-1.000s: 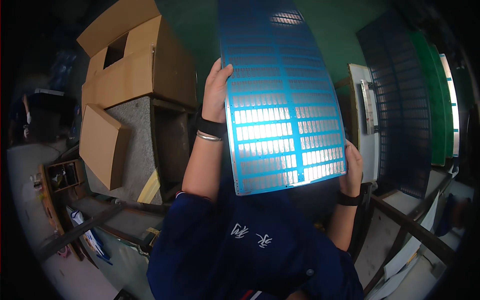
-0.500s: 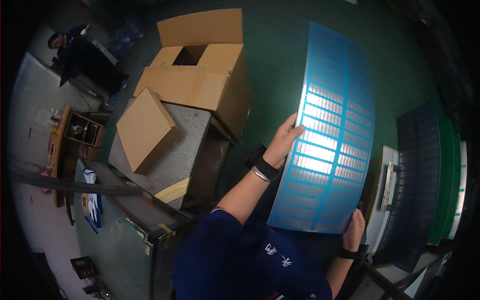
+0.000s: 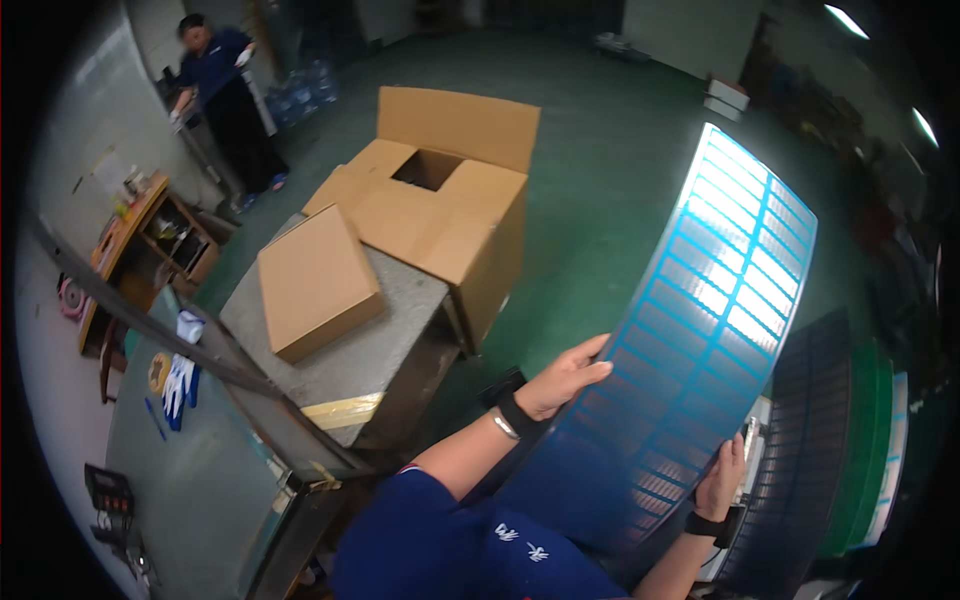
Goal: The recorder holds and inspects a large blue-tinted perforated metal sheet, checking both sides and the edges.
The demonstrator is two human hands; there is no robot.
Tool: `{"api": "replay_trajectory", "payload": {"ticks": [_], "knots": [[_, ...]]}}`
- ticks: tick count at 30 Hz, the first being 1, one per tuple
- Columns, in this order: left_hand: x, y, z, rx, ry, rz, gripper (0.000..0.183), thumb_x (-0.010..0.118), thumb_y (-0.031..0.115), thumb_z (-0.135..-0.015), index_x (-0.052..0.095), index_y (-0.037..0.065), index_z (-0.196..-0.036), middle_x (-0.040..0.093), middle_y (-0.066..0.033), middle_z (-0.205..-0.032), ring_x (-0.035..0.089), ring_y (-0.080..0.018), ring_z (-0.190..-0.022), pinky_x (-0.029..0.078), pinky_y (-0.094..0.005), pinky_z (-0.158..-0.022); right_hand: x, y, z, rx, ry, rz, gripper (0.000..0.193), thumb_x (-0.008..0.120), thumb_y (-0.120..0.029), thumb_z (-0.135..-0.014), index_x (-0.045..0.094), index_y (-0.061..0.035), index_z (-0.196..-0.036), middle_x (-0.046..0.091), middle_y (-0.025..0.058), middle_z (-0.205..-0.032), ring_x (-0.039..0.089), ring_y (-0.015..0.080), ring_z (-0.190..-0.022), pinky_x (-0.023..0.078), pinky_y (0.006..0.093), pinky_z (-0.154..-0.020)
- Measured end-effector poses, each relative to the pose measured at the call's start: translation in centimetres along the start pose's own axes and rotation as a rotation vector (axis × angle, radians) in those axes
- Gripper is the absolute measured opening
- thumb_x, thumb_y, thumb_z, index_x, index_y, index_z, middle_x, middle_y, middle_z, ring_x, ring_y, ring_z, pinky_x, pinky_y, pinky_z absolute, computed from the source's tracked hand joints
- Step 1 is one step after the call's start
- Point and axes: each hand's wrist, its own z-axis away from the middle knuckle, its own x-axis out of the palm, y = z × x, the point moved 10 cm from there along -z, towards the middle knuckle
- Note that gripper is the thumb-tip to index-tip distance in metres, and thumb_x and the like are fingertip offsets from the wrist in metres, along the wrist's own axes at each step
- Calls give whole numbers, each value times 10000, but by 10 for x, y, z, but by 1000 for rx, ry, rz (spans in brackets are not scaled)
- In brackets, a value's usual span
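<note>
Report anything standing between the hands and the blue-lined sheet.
Nothing visible: the left hand grips the left edge of the blue-lined sheet directly, and the right hand holds its right edge. The large cardboard box stands apart, to the left.

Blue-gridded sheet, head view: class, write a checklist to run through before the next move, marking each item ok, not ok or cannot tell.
1. Left hand grips the left edge of the blue-gridded sheet: ok.
2. Right hand is at the sheet's right edge: ok.
3. Sheet stands apart from the large carton: ok, green floor shows between.
4. Carton is fully closed: not ok, one flap stands up.
5. Sheet is clear of the dark panel at right: cannot tell, they overlap in view.
</note>
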Motion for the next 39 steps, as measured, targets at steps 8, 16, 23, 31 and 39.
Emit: {"api": "replay_trajectory", "payload": {"ticks": [8, 16, 23, 31, 39], "knots": [[-1, -10, 9, -120, -61, 26, 517, 524, 122, -888, 321, -9, -1345, 450, -91, -1297, 445, -155, -1165, 345, -298, -985, 10, -15, 10, -46, 4, -157, 196, 542, -96, -894, 521, -6, -1067, 611, 72, -1014, 575, 137, -921, 458, 276, -837], [-3, -38, 4, -143, -92, 137, 447, 535, 112, -888, 403, 28, -1307, 502, -61, -1245, 469, -141, -1130, 344, -304, -981, 0, -40, 41, -98, 70, -103, 199, 562, -94, -882, 536, 6, -1052, 613, 70, -985, 576, 134, -894, 457, 277, -823], [1, -57, -5, -164, -40, 265, 397, 582, 135, -876, 465, 65, -1248, 563, 6, -1085, 511, -82, -998, 402, -266, -900, -4, -62, 65, -147, 103, 33, 222, 592, -101, -866, 548, 16, -1050, 616, 55, -935, 563, 103, -835, 431, 226, -759], [35, -77, -17, -238, -146, 383, 368, 573, 121, -878, 477, 69, -1229, 574, 10, -1040, 536, -81, -950, 435, -268, -870, -18, -88, 102, -175, 219, 165, 228, 592, -112, -868, 552, 26, -1045, 617, 56, -946, 561, 105, -828, 426, 229, -753], [64, -103, -21, -267, -282, 386, 341, 585, 119, -871, 507, 69, -1199, 578, 35, -987, 527, -63, -930, 428, -250, -843, -46, -104, 135, -230, 369, 263, 209, 587, -127, -873, 588, 34, -1007, 570, -7, -846, 476, 51, -728, 370, 193, -658]]}}
